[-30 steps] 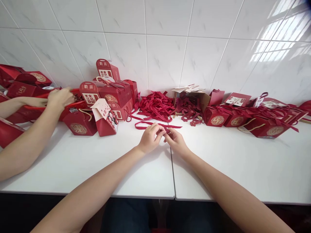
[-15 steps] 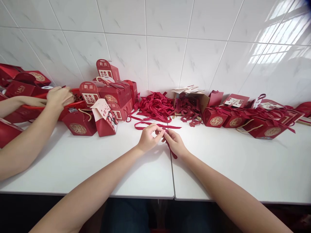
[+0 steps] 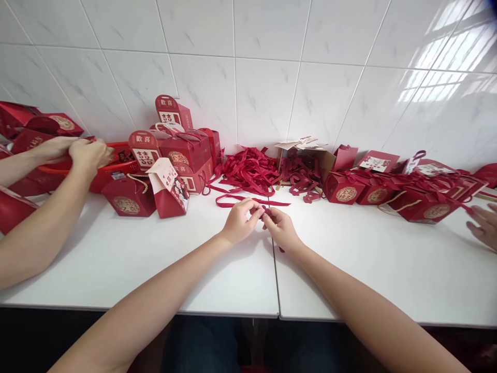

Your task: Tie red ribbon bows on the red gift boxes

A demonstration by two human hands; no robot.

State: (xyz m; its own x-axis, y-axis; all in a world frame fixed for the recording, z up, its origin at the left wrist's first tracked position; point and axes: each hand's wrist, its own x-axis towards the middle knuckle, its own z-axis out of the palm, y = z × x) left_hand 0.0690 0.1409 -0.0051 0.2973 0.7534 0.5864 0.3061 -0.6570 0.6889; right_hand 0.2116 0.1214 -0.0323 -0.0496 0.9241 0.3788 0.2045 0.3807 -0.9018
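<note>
Over the table's middle seam, my left hand (image 3: 239, 221) and my right hand (image 3: 283, 228) meet fingertip to fingertip. Between them both pinch a narrow dark red strip (image 3: 281, 249) with a rounded end, mostly covered by my right hand. Just behind my fingers lies a loose length of red ribbon (image 3: 256, 201). Farther back, against the wall, sits a heap of red ribbons (image 3: 254, 171). To its right, dark red strips (image 3: 305, 181) spill from an open cardboard box (image 3: 329, 163).
Red gift boxes (image 3: 186, 155) are stacked at left, with a white-roofed box (image 3: 171, 191) in front. Another person's hands (image 3: 87, 155) work over a red basket (image 3: 103, 178). More red boxes (image 3: 347, 189) line the right. Someone's hand (image 3: 485, 225) reaches in at the right edge.
My hands stay nearly in place; the strip's hanging end is now mostly behind my right hand. At left, the other person's hands have come together. Another hand has entered at right.
</note>
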